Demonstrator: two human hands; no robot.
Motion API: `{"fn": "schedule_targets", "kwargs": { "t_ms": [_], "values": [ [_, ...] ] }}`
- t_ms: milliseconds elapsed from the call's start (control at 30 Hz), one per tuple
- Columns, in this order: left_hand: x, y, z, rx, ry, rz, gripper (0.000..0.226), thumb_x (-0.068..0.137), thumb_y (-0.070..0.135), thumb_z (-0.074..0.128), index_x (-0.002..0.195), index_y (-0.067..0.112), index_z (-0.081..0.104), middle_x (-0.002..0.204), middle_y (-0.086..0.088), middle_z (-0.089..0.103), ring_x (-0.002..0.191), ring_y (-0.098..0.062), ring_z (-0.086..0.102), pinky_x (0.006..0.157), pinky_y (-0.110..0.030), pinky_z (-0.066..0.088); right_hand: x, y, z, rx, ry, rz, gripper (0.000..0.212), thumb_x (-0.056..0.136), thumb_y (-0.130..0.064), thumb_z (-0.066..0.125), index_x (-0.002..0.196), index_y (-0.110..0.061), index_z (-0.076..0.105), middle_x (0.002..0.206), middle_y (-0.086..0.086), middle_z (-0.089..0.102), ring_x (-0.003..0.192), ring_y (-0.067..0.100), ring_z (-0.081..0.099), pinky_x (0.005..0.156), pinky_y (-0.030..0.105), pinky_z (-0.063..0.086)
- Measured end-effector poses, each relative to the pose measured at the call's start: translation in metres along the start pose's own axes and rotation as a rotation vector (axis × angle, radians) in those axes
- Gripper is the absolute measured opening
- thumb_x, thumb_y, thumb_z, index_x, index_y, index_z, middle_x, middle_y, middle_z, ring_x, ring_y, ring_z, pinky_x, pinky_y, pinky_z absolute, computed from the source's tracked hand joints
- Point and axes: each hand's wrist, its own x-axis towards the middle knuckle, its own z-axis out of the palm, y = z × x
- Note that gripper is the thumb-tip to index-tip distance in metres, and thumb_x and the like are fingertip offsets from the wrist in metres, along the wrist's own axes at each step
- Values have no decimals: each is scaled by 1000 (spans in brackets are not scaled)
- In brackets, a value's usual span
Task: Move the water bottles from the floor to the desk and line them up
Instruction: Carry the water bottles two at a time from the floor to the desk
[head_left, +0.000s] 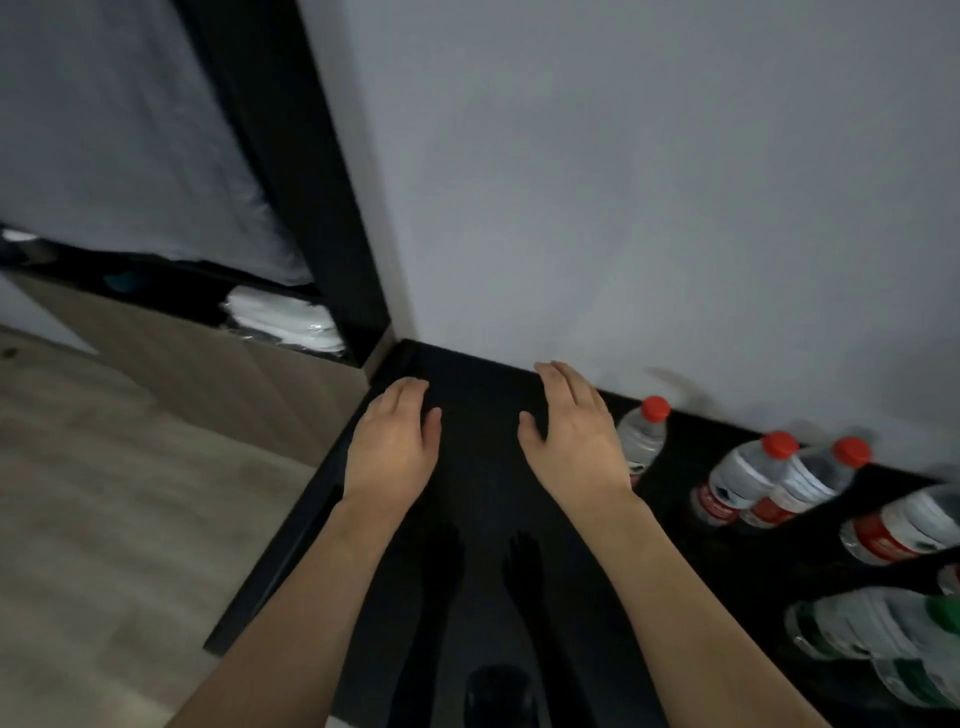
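Observation:
Both my hands hover palm-down over the left end of a glossy black desk (483, 509). My left hand (395, 441) and my right hand (571, 431) have relaxed, nearly straight fingers and hold nothing. Just right of my right hand stands a red-capped water bottle (644, 434) by the wall. Two more red-capped bottles (743, 478) (810, 480) stand further right, and another red-labelled bottle (904, 530) is cut by the right edge. Green-labelled bottles (872, 623) sit at the lower right.
A grey wall (623, 208) runs along the desk's back edge. To the left is pale wood flooring (104, 519), a black vertical frame (291, 182), and a low shelf holding white folded items (291, 317). A dark round object (498, 696) sits at the desk's near edge.

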Motion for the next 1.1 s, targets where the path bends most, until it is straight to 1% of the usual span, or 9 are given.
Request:
{"fn": "schedule_targets", "kwargs": {
  "t_ms": [133, 300, 467, 600, 733, 833, 967, 1100],
  "values": [
    [-25, -68, -49, 29, 79, -102, 39, 96, 25, 56, 130, 5, 56, 128, -14, 59, 116, -32, 55, 98, -43, 46, -2, -78, 32, 5, -52, -129, 59, 92, -32, 57, 145, -17, 35, 149, 7, 39, 139, 21, 34, 115, 37, 30],
    [-64, -168, -119, 50, 158, -252, 40, 95, 21, 58, 129, 1, 56, 130, -18, 57, 119, -36, 54, 100, -45, 45, -19, -194, 76, 59, -158, -267, 59, 92, -31, 56, 146, -18, 34, 151, 5, 35, 140, 21, 30, 117, 36, 26],
    [-120, -270, -187, 87, 243, -393, 42, 97, 25, 52, 134, 4, 52, 136, -14, 54, 122, -33, 52, 103, -43, 43, -47, -310, 123, 90, -263, -409, 59, 92, -30, 57, 145, -19, 34, 150, 4, 34, 137, 22, 35, 113, 39, 33],
    [-176, -338, -235, 125, 301, -506, 42, 97, 24, 54, 133, 4, 53, 137, -14, 54, 123, -33, 52, 104, -42, 41, -74, -393, 156, 116, -338, -509, 59, 93, -31, 55, 146, -20, 32, 152, 3, 31, 135, 23, 37, 110, 38, 35],
    [-233, -386, -273, 154, 373, -633, 39, 96, 21, 56, 130, 2, 56, 133, -15, 57, 119, -34, 55, 100, -43, 43, -100, -461, 181, 133, -420, -621, 58, 94, -31, 52, 148, -19, 32, 153, 2, 30, 134, 24, 38, 110, 38, 33],
    [-261, -411, -295, 175, 408, -715, 38, 96, 19, 57, 130, 2, 56, 133, -15, 57, 119, -35, 55, 99, -42, 42, -113, -501, 195, 151, -444, -682, 57, 93, -30, 53, 146, -19, 34, 151, 1, 33, 132, 24, 39, 109, 37, 35],
    [-275, -438, -316, 181, 451, -757, 39, 96, 20, 56, 131, 2, 56, 133, -14, 57, 120, -32, 55, 101, -42, 43, -118, -546, 212, 157, -452, -752, 57, 90, -26, 57, 143, -14, 40, 148, 5, 39, 133, 23, 39, 109, 33, 31],
    [-273, -478, -335, 203, 458, -779, 39, 96, 22, 56, 131, 4, 55, 133, -12, 57, 120, -30, 55, 100, -41, 44, -111, -588, 234, 173, -466, -775, 56, 90, -25, 57, 142, -13, 41, 147, 6, 40, 132, 24, 40, 108, 32, 31]
  ]
}}
